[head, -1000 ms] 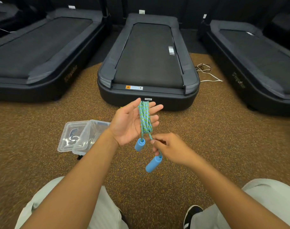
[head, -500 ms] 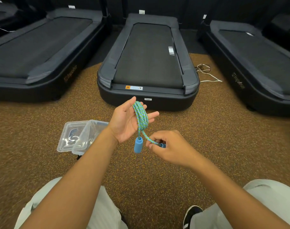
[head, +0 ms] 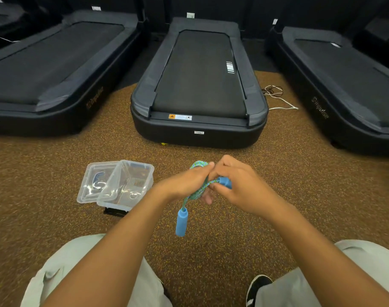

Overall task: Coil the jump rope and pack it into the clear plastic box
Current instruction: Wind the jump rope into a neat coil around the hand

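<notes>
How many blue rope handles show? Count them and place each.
2. One handle hangs below the left hand; the other handle is in the right hand, partly covered. The rope joins them.

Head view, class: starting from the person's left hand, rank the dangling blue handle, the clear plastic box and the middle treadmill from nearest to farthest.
From the left hand:
1. Dangling blue handle, hanging just below it.
2. Clear plastic box, open on the floor to its left.
3. Middle treadmill, beyond it across the floor.
</notes>
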Demonstrator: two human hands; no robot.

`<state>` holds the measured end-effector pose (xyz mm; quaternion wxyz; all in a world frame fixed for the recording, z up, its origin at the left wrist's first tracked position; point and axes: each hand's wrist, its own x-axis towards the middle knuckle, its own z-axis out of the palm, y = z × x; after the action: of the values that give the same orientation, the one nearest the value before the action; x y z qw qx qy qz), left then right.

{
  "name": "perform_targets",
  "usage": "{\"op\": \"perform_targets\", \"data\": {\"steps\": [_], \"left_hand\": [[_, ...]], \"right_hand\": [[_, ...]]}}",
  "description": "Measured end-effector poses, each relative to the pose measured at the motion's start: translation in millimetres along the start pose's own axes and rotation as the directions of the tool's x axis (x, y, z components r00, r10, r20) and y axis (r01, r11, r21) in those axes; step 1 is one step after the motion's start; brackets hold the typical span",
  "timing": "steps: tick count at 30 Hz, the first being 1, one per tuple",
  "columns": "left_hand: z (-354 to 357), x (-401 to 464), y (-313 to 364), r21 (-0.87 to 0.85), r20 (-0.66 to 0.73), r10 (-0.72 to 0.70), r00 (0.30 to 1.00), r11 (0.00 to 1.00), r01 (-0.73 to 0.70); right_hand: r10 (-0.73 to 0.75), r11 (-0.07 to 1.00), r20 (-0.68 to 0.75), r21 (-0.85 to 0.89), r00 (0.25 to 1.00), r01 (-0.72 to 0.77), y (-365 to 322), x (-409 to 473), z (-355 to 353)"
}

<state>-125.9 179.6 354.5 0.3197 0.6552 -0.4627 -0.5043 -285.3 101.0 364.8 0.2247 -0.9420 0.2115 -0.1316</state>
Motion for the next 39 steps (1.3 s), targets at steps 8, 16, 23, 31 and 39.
{"op": "perform_targets", "data": {"steps": [8,16,23,31,39], "left_hand": [[-4,2,-4,-0.064,0.020,0.006,1.000,0.998,-0.005],[-10,2,-7,0.004,-0.006,-0.105,0.994,0.994,0.105],[-11,-3,-4,-0.115,0.055,-0.146,0.988,0.982,0.151],[-11,-5,-2,-0.138,0.121,-0.179,0.976,0.971,0.195],[-23,-8,-13,-0.035,0.101,0.021,0.995,0.999,-0.017]], "right_hand": [[0.031,0.994,0.010,0.106,0.999,-0.032,5,0,5],[0.061,0.956,0.120,0.277,0.991,-0.093,1,-3,13],[0.057,0.907,0.110,0.409,0.992,-0.098,0,-4,19],[0.129,0.910,0.063,0.389,0.990,-0.144,0,-1,21],[0.254,0.830,0.049,0.502,0.966,-0.244,8,4,30]]}}
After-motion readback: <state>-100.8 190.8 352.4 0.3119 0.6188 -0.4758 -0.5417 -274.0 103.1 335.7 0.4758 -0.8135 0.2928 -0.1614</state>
